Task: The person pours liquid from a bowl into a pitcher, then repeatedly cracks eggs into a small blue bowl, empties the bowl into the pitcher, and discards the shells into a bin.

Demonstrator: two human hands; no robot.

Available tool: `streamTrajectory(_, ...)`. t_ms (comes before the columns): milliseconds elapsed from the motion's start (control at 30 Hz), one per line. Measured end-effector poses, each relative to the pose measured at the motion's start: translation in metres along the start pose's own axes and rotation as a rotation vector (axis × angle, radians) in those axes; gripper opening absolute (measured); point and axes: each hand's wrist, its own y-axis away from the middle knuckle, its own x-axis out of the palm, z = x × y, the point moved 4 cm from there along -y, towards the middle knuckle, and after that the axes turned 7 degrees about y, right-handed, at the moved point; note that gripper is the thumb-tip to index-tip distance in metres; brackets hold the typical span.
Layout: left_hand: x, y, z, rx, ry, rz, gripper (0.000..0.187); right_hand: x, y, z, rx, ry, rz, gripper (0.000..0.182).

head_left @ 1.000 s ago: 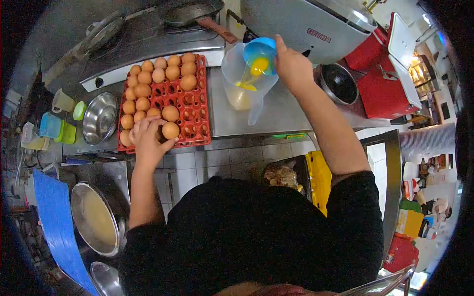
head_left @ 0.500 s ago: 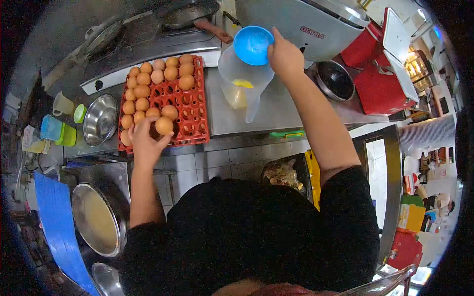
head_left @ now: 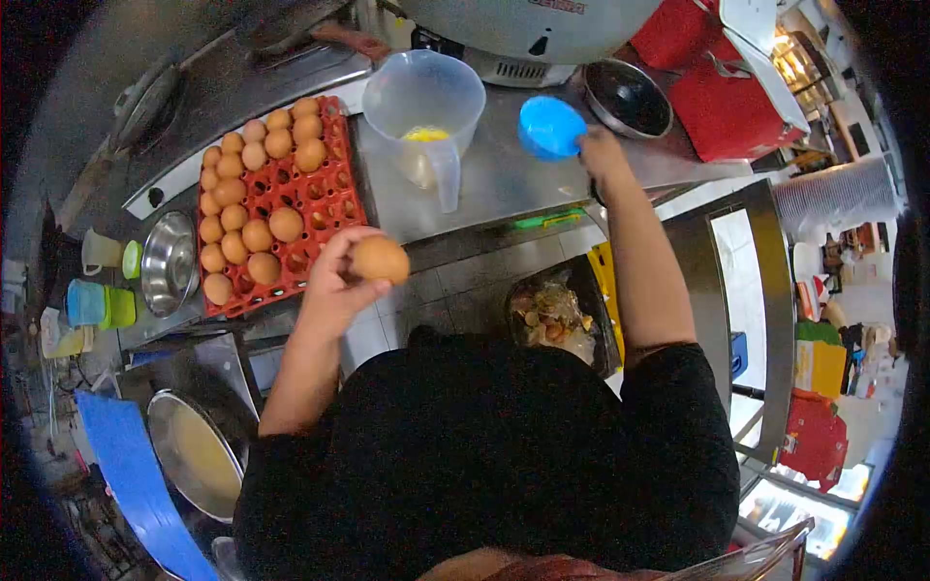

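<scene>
Lifted off the front of the red egg tray [head_left: 334,184], a brown egg [head_left: 381,259] is gripped in the fingers of my left hand [head_left: 334,281]. Several brown eggs [head_left: 230,192] still sit in the tray, mostly on its left and far side. My right hand [head_left: 604,160] is closed on the handle of a small blue plastic cup [head_left: 551,128], held over the counter at the right. Between the two hands a clear plastic measuring jug [head_left: 423,97] stands on the steel counter, with yellow egg inside. Its handle points toward me.
A steel bowl [head_left: 169,263] stands left of the tray. Behind the blue cup are a dark bowl [head_left: 628,99] and a red cooler box [head_left: 722,111]. Below the counter sits a bin [head_left: 557,320] with food waste. A pot of pale liquid [head_left: 199,455] is at lower left.
My left hand has lifted the egg away from the tray, toward the right. My right hand has carried the blue cup from above the jug to its right. The view has shifted.
</scene>
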Motion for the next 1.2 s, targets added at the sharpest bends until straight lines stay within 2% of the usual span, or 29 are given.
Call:
streamTrajectory(67,0.021,-0.008,0.015,-0.05,0.014,0.098,0.053,0.027,0.005,-0.032,0.076,0.036,0.049,0.037)
streamTrajectory(167,0.05,-0.02,0.032,-0.072,-0.021,0.206,0.055,0.045,0.016,-0.035,0.1,0.13,0.118,0.038)
streamTrajectory(267,0.07,-0.034,0.047,-0.112,0.023,0.269,0.054,0.072,0.006,-0.055,0.128,0.048,0.189,0.044)
streamTrajectory(367,0.086,-0.052,0.065,-0.266,0.136,0.243,0.051,0.038,0.04,-0.019,0.15,0.321,0.01,0.05)
streamTrajectory(467,0.101,-0.068,0.087,-0.285,0.257,0.215,0.043,0.004,0.075,0.01,-0.045,0.249,-0.199,0.055)
streamTrajectory(533,0.11,-0.075,0.101,-0.325,0.282,0.212,0.04,0.008,0.102,0.027,-0.186,-0.086,0.069,0.052)
streamTrajectory(600,0.119,-0.077,0.115,-0.381,0.286,0.229,0.038,0.015,0.147,0.045,-0.551,-0.116,0.095,0.053)
streamTrajectory(700,0.13,-0.076,0.124,-0.399,0.086,0.226,0.037,0.011,0.175,0.053,-0.418,-0.108,0.236,0.054)
streamTrajectory(800,0.138,-0.072,0.141,-0.456,0.205,0.241,0.036,0.015,0.18,0.038,-0.399,-0.02,0.274,0.054)
streamTrajectory(900,0.143,-0.076,0.14,-0.541,0.103,0.254,0.026,0.013,0.19,0.036,-0.459,-0.039,0.224,0.058)
streamTrajectory(1100,0.153,-0.076,0.137,-0.496,0.215,0.314,0.031,0.031,0.19,0.014,-0.296,-0.076,0.187,0.051)
streamTrajectory(1200,0.157,-0.075,0.126,-0.672,0.316,0.325,0.036,0.03,0.187,0.01,-0.247,-0.174,0.17,0.049)
